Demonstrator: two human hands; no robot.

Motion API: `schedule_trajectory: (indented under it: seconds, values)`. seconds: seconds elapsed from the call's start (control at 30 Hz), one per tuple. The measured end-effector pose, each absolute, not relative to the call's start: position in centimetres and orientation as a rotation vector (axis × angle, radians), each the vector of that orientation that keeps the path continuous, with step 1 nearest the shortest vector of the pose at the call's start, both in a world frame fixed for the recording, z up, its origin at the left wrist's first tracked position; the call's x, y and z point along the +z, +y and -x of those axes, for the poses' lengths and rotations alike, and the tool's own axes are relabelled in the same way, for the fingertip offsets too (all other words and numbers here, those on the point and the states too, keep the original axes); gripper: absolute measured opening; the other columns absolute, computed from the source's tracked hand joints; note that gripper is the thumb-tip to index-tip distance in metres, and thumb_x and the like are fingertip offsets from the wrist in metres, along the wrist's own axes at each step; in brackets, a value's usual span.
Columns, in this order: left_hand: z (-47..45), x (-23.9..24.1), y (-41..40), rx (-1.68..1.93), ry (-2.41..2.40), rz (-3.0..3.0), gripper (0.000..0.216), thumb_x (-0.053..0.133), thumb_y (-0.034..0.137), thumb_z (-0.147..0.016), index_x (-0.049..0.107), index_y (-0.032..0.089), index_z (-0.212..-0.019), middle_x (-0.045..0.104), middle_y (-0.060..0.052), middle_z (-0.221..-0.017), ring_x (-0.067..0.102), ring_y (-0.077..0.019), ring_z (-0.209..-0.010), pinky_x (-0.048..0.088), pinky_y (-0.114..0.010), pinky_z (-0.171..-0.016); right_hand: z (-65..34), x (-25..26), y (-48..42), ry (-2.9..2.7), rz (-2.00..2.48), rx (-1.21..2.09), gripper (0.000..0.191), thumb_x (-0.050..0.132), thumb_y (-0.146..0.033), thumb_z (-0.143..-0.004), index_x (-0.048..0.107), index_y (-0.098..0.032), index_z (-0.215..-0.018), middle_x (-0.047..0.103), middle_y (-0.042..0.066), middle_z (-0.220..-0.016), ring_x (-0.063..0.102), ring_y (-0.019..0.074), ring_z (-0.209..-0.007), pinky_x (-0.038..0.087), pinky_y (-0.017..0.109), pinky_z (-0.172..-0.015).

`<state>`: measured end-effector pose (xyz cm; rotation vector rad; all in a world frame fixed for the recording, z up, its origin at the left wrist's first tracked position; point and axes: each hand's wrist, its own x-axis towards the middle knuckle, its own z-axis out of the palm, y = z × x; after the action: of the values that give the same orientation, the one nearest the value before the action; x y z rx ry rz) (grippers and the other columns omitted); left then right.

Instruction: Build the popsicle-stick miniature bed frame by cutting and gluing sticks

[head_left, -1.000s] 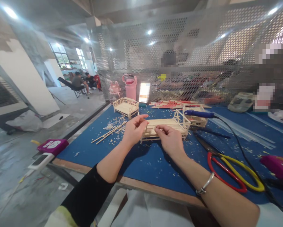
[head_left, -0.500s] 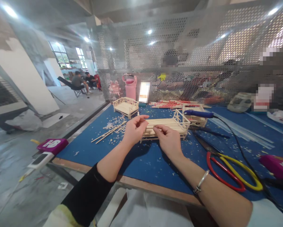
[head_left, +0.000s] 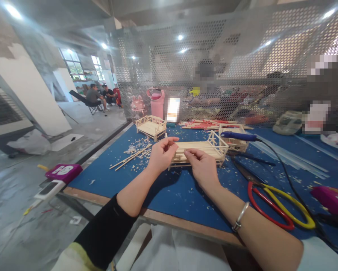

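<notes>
A miniature stick-built bed (head_left: pixel 199 146) stands at the centre of the frame, its left end partly hidden by the left hand (head_left: pixel 161 156). That hand's fingers are curled; the right hand (head_left: pixel 204 165) brings thumb and forefinger together over the slats. Whether either grasps a sliver, I cannot tell. Below them, a stretch of blue tabletop (head_left: pixel 174 199) reaches the wooden front edge (head_left: pixel 185 223). Scissors (head_left: pixel 257 182) limit the room at lower right. A pink bottle (head_left: pixel 156 108), upper centre, and a clear tub (head_left: pixel 288 123), right, have contents I cannot make out.
</notes>
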<state>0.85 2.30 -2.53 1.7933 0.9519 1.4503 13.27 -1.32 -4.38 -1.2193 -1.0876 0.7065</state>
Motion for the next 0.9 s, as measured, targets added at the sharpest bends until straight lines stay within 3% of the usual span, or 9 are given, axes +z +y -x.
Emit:
schedule_trajectory:
  seconds: [0.17,0.27,0.47,0.6,0.9]
  values:
    - [-0.9,-2.3,2.3,1.446,0.966,-1.804,0.023,0.054,0.025,-0.071,0.064,0.014,-0.088,0.052,0.003,-0.062,0.041,-0.0073,-0.051,0.033,-0.021,-0.051,-13.3,-4.4,-1.1,-1.035,1.143,0.786,0.032,0.065,-0.042,-0.058,0.067,-0.013,-0.073,0.065,0.003,-0.067,0.051,0.0131,-0.063,0.041,0.027,-0.064]
    - [-0.9,-2.2,2.2,1.441,0.972,-1.804,0.023,0.054,0.025,-0.071,0.064,0.014,-0.089,0.053,0.003,-0.062,0.042,-0.0075,-0.052,0.034,-0.021,-0.051,-13.3,-4.3,-1.3,-1.008,1.106,0.849,0.031,0.065,-0.04,-0.058,0.066,-0.013,-0.072,0.061,0.0,-0.06,0.048,0.0112,-0.057,0.038,0.025,-0.057]
    - [-0.8,-2.2,2.2,1.447,0.989,-1.806,0.022,0.054,0.025,-0.071,0.064,0.015,-0.087,0.054,0.003,-0.062,0.044,-0.0078,-0.053,0.036,-0.021,-0.053,-13.2,-3.6,-2.3,-0.82,1.106,1.098,0.033,0.056,-0.037,-0.063,0.063,-0.014,-0.084,0.033,-0.011,-0.036,0.023,0.006,-0.034,0.015,0.022,-0.037]
    - [-0.9,-2.1,2.1,1.455,0.99,-1.804,0.022,0.054,0.024,-0.07,0.064,0.015,-0.087,0.053,0.003,-0.061,0.042,-0.0076,-0.052,0.035,-0.021,-0.051,-13.4,-3.3,-2.8,-0.818,1.15,1.229,0.03,0.057,-0.035,-0.061,0.061,-0.015,-0.083,0.032,-0.011,-0.034,0.019,0.0053,-0.032,0.009,0.021,-0.036]
    - [-0.8,-2.1,2.1,1.443,0.992,-1.81,0.022,0.053,0.025,-0.071,0.063,0.015,-0.088,0.052,0.003,-0.062,0.042,-0.0077,-0.053,0.035,-0.021,-0.053,-13.4,-3.3,-2.8,-0.843,1.118,1.238,0.031,0.058,-0.036,-0.06,0.061,-0.014,-0.081,0.032,-0.011,-0.033,0.019,0.004,-0.031,0.009,0.021,-0.036]
